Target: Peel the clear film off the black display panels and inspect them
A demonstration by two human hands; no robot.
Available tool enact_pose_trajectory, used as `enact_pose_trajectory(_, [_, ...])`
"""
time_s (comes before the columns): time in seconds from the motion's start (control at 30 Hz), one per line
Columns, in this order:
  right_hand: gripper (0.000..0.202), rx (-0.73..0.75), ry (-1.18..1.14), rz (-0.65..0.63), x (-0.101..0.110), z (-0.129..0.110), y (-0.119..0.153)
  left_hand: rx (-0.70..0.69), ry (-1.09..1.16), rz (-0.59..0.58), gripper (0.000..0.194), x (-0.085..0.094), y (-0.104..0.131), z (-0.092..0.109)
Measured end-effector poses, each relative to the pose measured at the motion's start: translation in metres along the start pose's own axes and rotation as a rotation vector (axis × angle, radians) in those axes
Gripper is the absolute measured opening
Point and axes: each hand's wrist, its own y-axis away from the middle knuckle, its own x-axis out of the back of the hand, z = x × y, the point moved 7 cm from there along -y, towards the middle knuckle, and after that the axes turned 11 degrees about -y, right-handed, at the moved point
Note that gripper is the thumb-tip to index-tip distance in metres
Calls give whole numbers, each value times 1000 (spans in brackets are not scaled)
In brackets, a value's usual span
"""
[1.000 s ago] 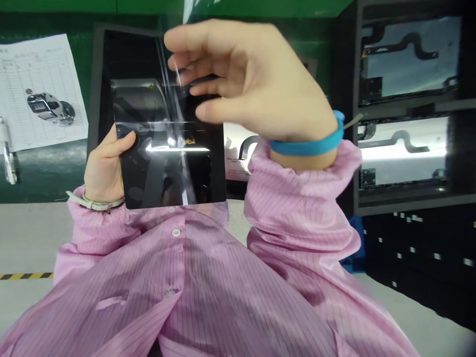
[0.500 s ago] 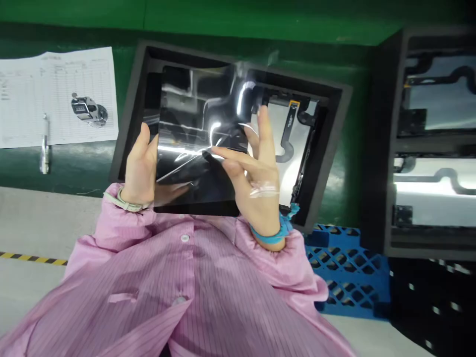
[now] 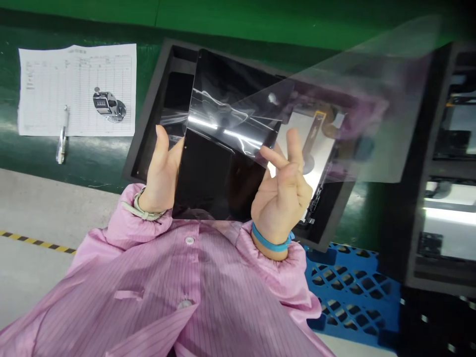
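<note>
A thin black display panel [image 3: 219,178] is tilted in front of my chest. My left hand [image 3: 163,171] grips its left edge, thumb up, with the other fingers hidden behind it. A clear plastic film [image 3: 394,99] lies over the panel's upper part and spreads out to the right in the air; the panel's lower part is bare. At the panel's right edge, my right hand [image 3: 280,193] has its fingers partly bent, one fingertip on the film's lower corner; it appears to pinch the film. Beneath sits a dark foam tray [image 3: 148,104] holding a silver-backed panel [image 3: 293,124] with a ribbon cable.
Left of the tray, a printed form [image 3: 40,94] lies under a metal tally counter [image 3: 107,104] and a pen [image 3: 62,139]. Another tray [image 3: 420,238] with silver-backed panels stands at the right. A blue plastic pallet [image 3: 353,297] shows below the green bench [image 3: 92,166].
The film has come off the panel's lower part and now stretches out to the upper right. The view has shifted, so the bench items appear farther right.
</note>
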Motion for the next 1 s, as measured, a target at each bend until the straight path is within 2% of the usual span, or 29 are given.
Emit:
enact_pose_trajectory(0.1, [46,2,-27,0,0,0,1,-20,-27,41,60,2,1,2])
enact_pose_trajectory(0.37, [45,88,-312,27,0,-9,1,-17,-40,-22,56,-5,4,0])
enact_pose_trajectory(0.63, [49,76,-57,26,-2,-15,2,15,-14,-8,54,-7,5,-1])
enact_pose_trajectory(0.8, [50,58,-161,58,-2,-16,2,65,75,-98,54,-17,7,-4])
enact_pose_trajectory(0.87, [46,36,-212,82,-1,-15,1,37,92,-125,53,-20,8,-4])
enact_pose_trajectory(1.0, [41,14,-289,116,-1,-16,0,-126,57,-180,45,-21,1,-1])
